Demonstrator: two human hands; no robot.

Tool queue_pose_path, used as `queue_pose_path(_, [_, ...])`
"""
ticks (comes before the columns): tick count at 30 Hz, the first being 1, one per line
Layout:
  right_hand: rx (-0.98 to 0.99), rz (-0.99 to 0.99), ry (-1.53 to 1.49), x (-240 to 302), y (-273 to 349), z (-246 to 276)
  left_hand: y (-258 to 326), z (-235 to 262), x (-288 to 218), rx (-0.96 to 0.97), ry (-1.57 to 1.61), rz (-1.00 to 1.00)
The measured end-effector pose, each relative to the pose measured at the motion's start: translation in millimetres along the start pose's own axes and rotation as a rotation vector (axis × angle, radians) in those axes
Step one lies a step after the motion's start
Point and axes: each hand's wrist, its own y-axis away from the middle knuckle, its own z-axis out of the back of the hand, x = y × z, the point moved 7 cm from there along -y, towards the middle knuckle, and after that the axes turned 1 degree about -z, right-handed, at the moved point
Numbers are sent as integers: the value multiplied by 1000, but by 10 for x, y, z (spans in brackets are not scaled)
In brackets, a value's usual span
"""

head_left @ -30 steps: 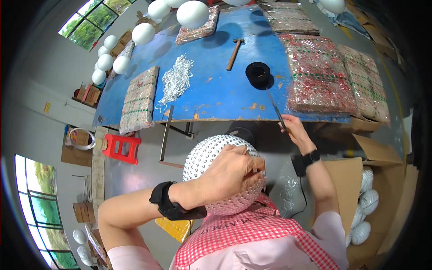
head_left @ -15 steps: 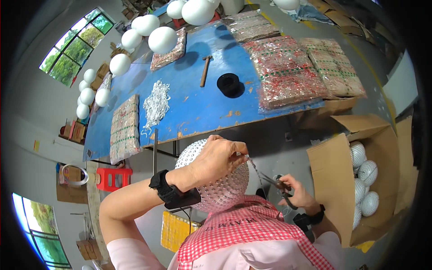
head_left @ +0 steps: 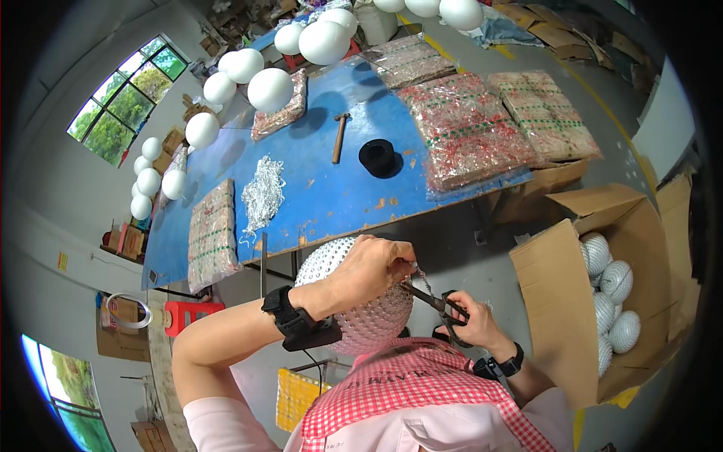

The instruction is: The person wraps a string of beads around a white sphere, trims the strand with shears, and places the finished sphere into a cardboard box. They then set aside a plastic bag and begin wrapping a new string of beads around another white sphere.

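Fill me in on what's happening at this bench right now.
A person in a checked apron holds a bead-covered ball in their lap. The left hand grips the top of it, pinching a bit of silvery strand, and the right hand holds scissors with the blades at that strand. On the blue table lie a hammer, a black roll and wrapped packs. A cardboard box at the right holds more covered balls.

The blue tabletop [head_left: 324, 192] is carrying a hammer [head_left: 340, 137], with a black roll [head_left: 379, 157] lying just beside it and wrapped packs [head_left: 471, 128] sitting beyond that roll.
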Motion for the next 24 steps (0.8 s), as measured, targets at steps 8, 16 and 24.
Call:
queue_pose_path(8, [-166,153,221,149,-2,37,-8,-52,114,80,138,200])
queue_pose_path(16, [-90,52,188,104,-7,0,-26,-48,120,43,110,169])
queue_pose_path(24, [-125,78,300,205,-45,145,-56,-100,181,30,133,143])
